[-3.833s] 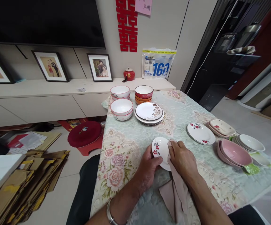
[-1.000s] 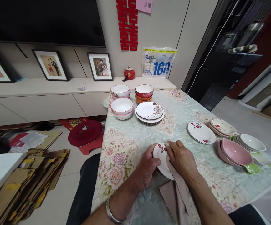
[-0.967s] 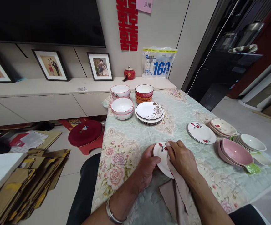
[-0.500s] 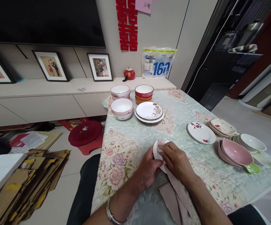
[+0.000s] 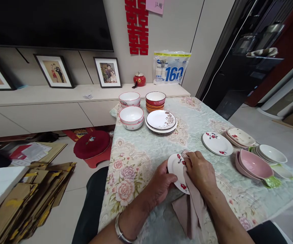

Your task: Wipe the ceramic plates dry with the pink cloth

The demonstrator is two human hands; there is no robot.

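My left hand (image 5: 162,181) grips the left edge of a small white plate (image 5: 174,167) with red flowers, its thumb lying on the face. The plate is tilted above the table. My right hand (image 5: 199,169) is closed on a pinkish-beige cloth (image 5: 193,203) and presses it against the plate's right rim. Most of the cloth hangs down below the plate. To the right lies a flat white plate (image 5: 217,144) with similar red flowers. Farther back is a stack of plates (image 5: 161,121) with a brown floral pattern on the top one.
White bowls with red rims (image 5: 131,117) and red and orange bowls (image 5: 156,99) stand at the back. On the right sit pink bowls (image 5: 254,164), small white bowls (image 5: 273,154) and rectangular dishes (image 5: 240,136). A floral cloth (image 5: 128,166) covers the table. A red stool (image 5: 92,144) stands left.
The plate now faces me more, showing its red flowers. My right hand and the cloth have shifted right, from across the plate to its right rim.
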